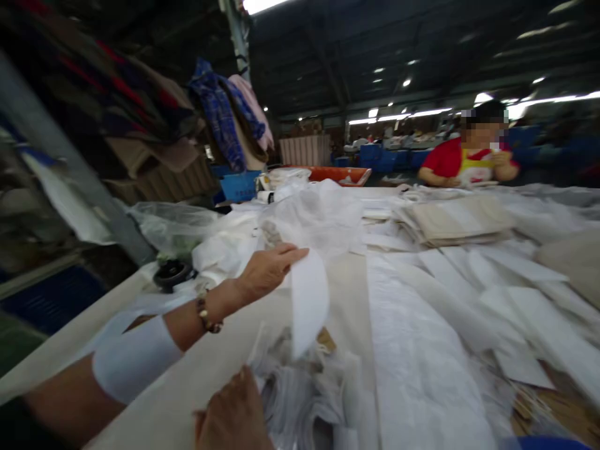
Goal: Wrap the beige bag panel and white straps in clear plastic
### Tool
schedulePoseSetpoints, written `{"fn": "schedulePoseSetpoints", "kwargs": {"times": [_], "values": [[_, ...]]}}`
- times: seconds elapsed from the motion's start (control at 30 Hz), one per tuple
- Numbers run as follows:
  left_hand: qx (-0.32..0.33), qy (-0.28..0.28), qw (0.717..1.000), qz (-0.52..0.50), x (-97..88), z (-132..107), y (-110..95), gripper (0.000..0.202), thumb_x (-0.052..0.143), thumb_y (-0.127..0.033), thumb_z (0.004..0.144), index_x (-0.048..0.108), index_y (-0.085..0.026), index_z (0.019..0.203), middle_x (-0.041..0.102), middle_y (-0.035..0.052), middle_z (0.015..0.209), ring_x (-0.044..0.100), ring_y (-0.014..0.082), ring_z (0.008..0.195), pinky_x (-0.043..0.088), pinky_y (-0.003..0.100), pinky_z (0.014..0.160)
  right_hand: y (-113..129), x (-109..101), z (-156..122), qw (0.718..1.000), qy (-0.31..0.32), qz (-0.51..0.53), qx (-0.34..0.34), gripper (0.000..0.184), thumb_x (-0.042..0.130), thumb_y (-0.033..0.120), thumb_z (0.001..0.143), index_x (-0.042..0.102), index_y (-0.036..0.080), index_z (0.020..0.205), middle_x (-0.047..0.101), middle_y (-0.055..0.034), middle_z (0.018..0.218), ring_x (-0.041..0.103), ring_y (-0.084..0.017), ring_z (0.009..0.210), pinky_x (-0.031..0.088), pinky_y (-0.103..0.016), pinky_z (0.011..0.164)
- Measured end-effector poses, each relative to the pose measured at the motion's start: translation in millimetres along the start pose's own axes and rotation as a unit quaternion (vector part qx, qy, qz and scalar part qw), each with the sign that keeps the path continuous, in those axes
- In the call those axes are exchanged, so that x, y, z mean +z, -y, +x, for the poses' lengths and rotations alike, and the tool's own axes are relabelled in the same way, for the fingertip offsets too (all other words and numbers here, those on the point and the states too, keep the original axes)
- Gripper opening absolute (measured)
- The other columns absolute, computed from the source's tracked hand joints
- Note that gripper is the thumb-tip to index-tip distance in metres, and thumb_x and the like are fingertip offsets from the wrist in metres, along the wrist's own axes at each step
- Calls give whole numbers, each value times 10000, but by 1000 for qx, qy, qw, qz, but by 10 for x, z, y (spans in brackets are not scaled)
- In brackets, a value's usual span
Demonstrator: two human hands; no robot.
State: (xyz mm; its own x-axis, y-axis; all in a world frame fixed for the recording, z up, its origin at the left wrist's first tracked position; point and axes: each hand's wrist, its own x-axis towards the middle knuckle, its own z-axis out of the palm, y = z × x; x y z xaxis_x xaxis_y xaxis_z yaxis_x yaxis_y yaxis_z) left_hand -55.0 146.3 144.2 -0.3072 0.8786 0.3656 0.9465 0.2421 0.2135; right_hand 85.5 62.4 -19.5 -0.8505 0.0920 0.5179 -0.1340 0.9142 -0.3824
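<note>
Plain white curved fabric strip (pixel 307 300) up over a heap of white cut cloth pieces (pixel 300 390) on the beige cloth-covered table (pixel 178 400), brown beaded bracelet (pixel 205 315) beside a white cloth sleeve band (pixel 134 356), and behind them blue plaid hanging cloth (pixel 218 112), orange plastic tray (pixel 340 175), a co-worker's red-and-yellow top (pixel 452 159).

Up at twelve o'clock, a dark ceiling (pixel 356 56) runs deep into a big hall, dotted with long strip lights (pixel 403 114), brightest out towards two. At eleven, a grey pillar (pixel 239 37) climbs out of view, with clothes (pixel 225 112) draped in heaps beside it. At nine, a slanting metal post (pixel 60 156), blurred. Dead ahead, a blue crate (pixel 239 185) and an orange tray (pixel 340 175) sit at the far edge of the pale tabletop (pixel 178 387). At two, a person in red (pixel 450 159) sits across it, blue bins (pixel 384 156) behind.
</note>
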Motion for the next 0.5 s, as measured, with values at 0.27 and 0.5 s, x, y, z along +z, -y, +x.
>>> {"fn": "schedulePoseSetpoints", "kwargs": {"times": [0.27, 0.5], "values": [[-263, -38, 922, -281, -395, -2214, 873, 369, 561, -405, 779, 664, -236, 1090, 568, 33, 1294, 496, 246, 1213, 317, 398, 1088, -47, -4, -23, 987, -116, -64, -95, 119, 552, 168, 810, 602, 134, 707, 662, -78, 727, 630, -196, 817, 362, -420, 1011], [-286, 1, 809, -513, 61, -2631, 863, 279, 562, -400, 810, 686, -211, 973, 609, 72, 1206, 501, 242, 1185, 326, 417, 1061, -77, -92, -13, 994, -29, -58, -88, 164, 503, 166, 815, 601, 180, 685, 643, -39, 728, 618, -182, 827, 355, -386, 1008]]}}
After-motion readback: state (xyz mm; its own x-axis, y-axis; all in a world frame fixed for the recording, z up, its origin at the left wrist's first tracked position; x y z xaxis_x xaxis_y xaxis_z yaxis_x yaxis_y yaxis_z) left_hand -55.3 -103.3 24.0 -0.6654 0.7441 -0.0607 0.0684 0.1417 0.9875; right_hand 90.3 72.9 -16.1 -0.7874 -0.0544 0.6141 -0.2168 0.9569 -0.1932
